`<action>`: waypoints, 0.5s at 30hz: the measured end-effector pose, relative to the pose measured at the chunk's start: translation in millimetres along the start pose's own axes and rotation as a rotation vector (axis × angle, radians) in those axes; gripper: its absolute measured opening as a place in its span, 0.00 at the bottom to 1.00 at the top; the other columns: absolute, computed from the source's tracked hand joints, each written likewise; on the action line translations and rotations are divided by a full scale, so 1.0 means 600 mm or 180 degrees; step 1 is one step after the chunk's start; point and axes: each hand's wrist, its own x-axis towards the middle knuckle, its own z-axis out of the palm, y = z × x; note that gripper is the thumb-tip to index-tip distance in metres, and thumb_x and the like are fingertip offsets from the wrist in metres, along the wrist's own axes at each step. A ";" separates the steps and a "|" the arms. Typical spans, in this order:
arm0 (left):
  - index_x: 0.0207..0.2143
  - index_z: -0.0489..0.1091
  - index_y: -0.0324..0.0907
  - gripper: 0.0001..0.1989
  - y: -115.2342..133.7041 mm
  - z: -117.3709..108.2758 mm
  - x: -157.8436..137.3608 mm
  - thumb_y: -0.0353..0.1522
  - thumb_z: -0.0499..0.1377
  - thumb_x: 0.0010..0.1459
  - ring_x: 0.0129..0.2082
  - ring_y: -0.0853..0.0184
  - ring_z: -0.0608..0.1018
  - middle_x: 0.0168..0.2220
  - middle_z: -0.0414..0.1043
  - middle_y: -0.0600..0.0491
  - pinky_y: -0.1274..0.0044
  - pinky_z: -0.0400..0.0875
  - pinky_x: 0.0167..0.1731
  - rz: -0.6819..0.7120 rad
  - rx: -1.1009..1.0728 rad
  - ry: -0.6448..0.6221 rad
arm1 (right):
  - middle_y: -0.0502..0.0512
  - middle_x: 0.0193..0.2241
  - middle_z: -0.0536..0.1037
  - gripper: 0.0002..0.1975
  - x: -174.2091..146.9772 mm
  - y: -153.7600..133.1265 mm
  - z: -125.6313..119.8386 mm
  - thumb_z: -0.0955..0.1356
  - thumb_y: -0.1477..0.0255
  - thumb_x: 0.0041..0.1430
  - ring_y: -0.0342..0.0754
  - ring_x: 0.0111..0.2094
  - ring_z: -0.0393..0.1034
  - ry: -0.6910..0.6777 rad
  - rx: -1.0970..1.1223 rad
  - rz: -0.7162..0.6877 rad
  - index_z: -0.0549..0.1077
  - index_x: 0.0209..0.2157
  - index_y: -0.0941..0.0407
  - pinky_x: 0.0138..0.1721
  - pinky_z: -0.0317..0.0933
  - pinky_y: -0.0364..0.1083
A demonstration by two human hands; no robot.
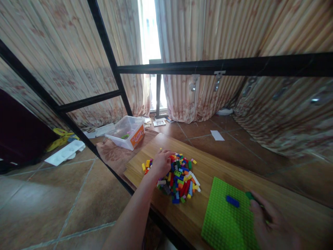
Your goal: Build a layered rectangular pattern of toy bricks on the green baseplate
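My left hand point(162, 164) reaches onto a pile of loose toy bricks point(179, 180) in many colours. Its fingers are curled in close together, and whatever is between the fingertips is hidden. To the right lies a bright green studded baseplate point(221, 215), with one blue brick point(232, 201) on it. A dark green brick point(249, 195) is pinched between the thumb and fingers of my right hand point(270, 215), over the plate's far right edge. That hand is somewhat blurred and covers part of the plate.
The wooden tabletop point(161, 140) carries bricks and plate. Beyond its far left end stands a clear plastic box point(122, 133) with an orange label. A black metal frame point(182, 67) crosses in front of the curtains point(218, 34). White packaging point(63, 152) and paper point(217, 135) lie on the tiled floor.
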 end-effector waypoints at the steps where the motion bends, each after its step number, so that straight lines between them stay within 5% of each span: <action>1: 0.48 0.76 0.44 0.19 0.003 0.003 -0.001 0.24 0.52 0.59 0.52 0.62 0.72 0.52 0.74 0.50 0.69 0.65 0.56 0.0071 0.0053 -0.0041 | 0.66 0.46 0.78 0.29 0.000 -0.002 -0.001 0.58 0.52 0.57 0.63 0.45 0.73 -0.0022 0.0023 0.0035 0.74 0.48 0.57 0.44 0.65 0.58; 6: 0.44 0.77 0.45 0.15 0.030 0.016 -0.007 0.34 0.51 0.65 0.52 0.61 0.72 0.53 0.73 0.49 0.66 0.64 0.56 0.0290 0.0291 -0.0157 | 0.66 0.46 0.78 0.30 0.001 -0.015 -0.004 0.58 0.51 0.56 0.64 0.44 0.73 -0.0019 0.0073 0.0214 0.74 0.48 0.57 0.46 0.64 0.59; 15: 0.38 0.77 0.44 0.12 0.033 0.024 -0.006 0.27 0.59 0.51 0.52 0.59 0.72 0.53 0.73 0.49 0.65 0.63 0.55 0.0379 0.0255 -0.0301 | 0.65 0.45 0.78 0.28 0.004 -0.021 -0.007 0.60 0.52 0.54 0.61 0.42 0.73 -0.0049 0.0116 0.0247 0.75 0.46 0.56 0.46 0.64 0.58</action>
